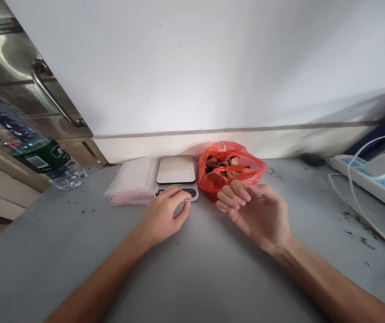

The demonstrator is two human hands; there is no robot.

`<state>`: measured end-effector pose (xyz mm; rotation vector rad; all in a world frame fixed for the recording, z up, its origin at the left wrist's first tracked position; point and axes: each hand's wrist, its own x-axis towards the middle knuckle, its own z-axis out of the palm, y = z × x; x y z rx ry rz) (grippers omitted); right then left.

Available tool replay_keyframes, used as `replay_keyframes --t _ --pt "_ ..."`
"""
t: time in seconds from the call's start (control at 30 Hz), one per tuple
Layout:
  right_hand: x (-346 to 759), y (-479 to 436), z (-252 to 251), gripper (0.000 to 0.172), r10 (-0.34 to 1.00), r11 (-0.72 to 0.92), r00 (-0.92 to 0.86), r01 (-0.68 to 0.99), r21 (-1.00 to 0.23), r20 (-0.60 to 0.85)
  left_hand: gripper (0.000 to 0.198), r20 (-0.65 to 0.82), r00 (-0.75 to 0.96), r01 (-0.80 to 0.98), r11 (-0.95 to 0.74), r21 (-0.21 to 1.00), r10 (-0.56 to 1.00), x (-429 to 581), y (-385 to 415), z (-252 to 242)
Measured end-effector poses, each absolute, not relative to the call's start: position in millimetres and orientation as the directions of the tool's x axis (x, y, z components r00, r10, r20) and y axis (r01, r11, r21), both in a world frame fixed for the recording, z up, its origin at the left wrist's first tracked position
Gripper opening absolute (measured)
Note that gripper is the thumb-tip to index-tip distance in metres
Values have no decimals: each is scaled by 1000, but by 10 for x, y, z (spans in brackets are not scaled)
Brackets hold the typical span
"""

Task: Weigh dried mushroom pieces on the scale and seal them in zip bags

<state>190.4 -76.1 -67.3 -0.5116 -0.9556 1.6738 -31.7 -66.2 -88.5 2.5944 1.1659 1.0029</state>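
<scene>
My left hand [167, 213] is over the front of a small kitchen scale [176, 169]. Its index fingertip is at the dark control strip, and the thumb tip lies just below with a small gap; I see nothing held. The scale's pale platform bears nothing. To the right, a red plastic bag [254, 167] stands with its mouth spread, showing brown, dried-looking pieces [221, 163] inside. My right hand [257, 213] hovers in front of this bag, palm turned up and fingers loosely curled, with nothing visible in it. Left of the scale lies a stack of clear zip bags [135, 177].
A large water bottle with a green label [42, 154] stands at the left edge of the grey table [192, 278]. A white power strip [377, 179] with a white cable [356, 202] lies at right, near a dark object [313, 159]. Dark crumbs are scattered about. A white wall rises behind.
</scene>
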Motion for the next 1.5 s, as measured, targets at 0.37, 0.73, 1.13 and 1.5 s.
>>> replay_keyframes --t 0.37,0.73,1.13,1.5 --pt "1901 -802 -665 45 916 -105 -367 -611 -785 163 21 538 495 616 -712 337 682 -303 -663 -884" --pt "1887 -842 -678 45 893 -130 -412 -621 -773 181 20 553 495 628 -716 306 670 -304 -655 -898" --pt "1891 -845 -713 39 878 -195 -450 -644 -740 160 20 534 500 640 -706 304 682 -298 -649 -902" --pt "1875 -896 -690 42 894 -29 -396 -517 -856 210 19 464 444 532 -642 552 767 -239 -755 -753"
